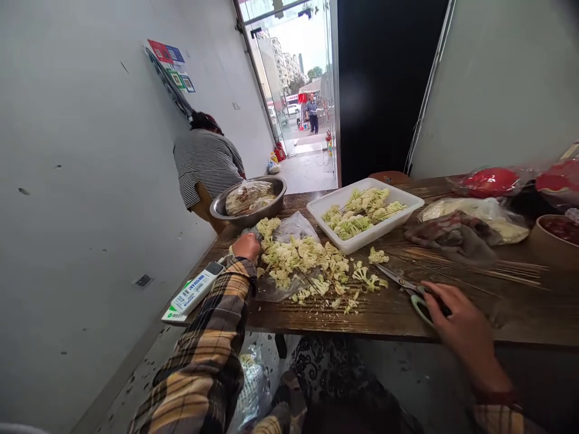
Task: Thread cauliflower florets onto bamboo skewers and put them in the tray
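Observation:
My left hand (246, 246) is closed at the left edge of a pile of cut cauliflower florets (307, 262) lying on clear plastic on the wooden table (452, 301); what its fingers grip is hidden. My right hand (456, 322) rests at the table's near edge, fingers curled round the green handles of a pair of scissors (404, 284) whose blades point left toward the florets. A white tray (407, 202) behind the pile holds more florets.
A metal bowl (275, 193) with a bagged item sits at the far left corner. Red bagged items (491, 181), a cloth (452, 235), thin skewers (497, 268) and a brown bowl (554, 241) fill the right. A flat box (194, 292) overhangs the left edge. A person in stripes (205, 163) bends by the wall.

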`<state>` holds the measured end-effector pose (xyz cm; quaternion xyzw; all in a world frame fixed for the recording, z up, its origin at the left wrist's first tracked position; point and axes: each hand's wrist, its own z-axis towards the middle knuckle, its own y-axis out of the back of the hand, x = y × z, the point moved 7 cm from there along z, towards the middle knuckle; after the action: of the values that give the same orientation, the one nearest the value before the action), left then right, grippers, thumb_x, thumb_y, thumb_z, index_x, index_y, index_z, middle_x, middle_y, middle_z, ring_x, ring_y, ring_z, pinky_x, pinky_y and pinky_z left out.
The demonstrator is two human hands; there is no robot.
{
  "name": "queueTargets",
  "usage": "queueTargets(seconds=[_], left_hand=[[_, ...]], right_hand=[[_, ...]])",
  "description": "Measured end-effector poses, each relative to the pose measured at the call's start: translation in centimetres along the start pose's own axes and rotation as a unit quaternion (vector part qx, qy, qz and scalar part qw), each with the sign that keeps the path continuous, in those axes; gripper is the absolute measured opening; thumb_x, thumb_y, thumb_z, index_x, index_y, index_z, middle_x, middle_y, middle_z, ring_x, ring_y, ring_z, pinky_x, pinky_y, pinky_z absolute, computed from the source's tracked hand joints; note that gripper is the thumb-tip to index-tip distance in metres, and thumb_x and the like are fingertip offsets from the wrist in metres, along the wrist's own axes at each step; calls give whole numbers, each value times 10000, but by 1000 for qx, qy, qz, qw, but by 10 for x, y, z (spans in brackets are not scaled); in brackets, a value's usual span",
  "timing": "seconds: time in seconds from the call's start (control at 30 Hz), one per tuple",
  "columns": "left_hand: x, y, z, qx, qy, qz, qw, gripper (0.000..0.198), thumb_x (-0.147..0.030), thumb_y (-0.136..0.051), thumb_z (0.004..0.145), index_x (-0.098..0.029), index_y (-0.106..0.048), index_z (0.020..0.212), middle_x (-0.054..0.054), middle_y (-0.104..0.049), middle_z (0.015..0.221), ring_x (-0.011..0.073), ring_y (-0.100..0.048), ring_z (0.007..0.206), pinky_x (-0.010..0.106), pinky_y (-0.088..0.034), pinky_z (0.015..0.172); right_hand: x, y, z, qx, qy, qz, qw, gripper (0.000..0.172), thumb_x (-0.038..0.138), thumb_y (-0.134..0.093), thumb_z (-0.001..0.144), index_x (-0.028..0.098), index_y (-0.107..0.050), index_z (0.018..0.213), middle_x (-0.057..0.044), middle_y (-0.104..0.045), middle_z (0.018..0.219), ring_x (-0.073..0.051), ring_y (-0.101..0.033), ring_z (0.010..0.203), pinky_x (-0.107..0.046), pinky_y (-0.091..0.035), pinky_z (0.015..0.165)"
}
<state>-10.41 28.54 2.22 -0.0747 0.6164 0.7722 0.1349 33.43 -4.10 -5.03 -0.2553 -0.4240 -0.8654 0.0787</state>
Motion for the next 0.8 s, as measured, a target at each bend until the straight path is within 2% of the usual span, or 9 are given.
queueTargets(seconds=[0.13,0.23,0.33,0.43,0.6,0.8], left_hand=[[3,5,-1,-18,28,23,999,113,-222,-552,729,-165,-648,708,138,-670,821,313,-594,907,351,-403,726],[2,12,-4,-35,17,6,999,153,-220,-523,753,-166,-657,703,139,-667,865,301,-593,889,340,-391,711],[-2,21,-4,-59,-3,-32,998,192,-231,-493,780,-166,-670,749,130,-658,902,261,-589,885,309,-392,722],[-10,31,0,-81,-29,-76,993,215,-236,-474,789,-157,-674,788,113,-654,878,223,-584,847,286,-398,741],[-28,54,-2,-124,-57,-155,978,241,-267,-463,791,-143,-667,821,102,-658,861,206,-581,801,283,-412,722],[-54,86,-32,-142,-81,-239,957,223,-307,-503,772,-156,-663,812,74,-669,833,188,-577,757,264,-412,668]], right_hand=[[1,-1,0,9,-6,5,1000,368,446,-402,903,216,-643,1061,-81,-651,1090,-238,-626,979,-351,-480,818],[2,0,-1,15,-14,8,1000,378,457,-396,906,221,-641,1069,-76,-646,1103,-239,-625,988,-356,-482,827],[1,-1,-2,26,-29,7,999,374,468,-402,901,241,-638,1082,-62,-639,1124,-236,-625,991,-333,-499,754],[-2,-1,-3,22,-37,4,999,374,483,-409,891,247,-647,1057,-54,-648,1096,-237,-629,975,-333,-501,737],[-3,-4,-2,27,-22,26,999,382,484,-415,885,229,-653,1041,-62,-652,1085,-241,-623,982,-365,-485,832],[-4,-5,-4,30,-14,17,999,400,492,-407,886,223,-648,1057,-82,-642,1111,-267,-611,1003,-405,-474,849]])
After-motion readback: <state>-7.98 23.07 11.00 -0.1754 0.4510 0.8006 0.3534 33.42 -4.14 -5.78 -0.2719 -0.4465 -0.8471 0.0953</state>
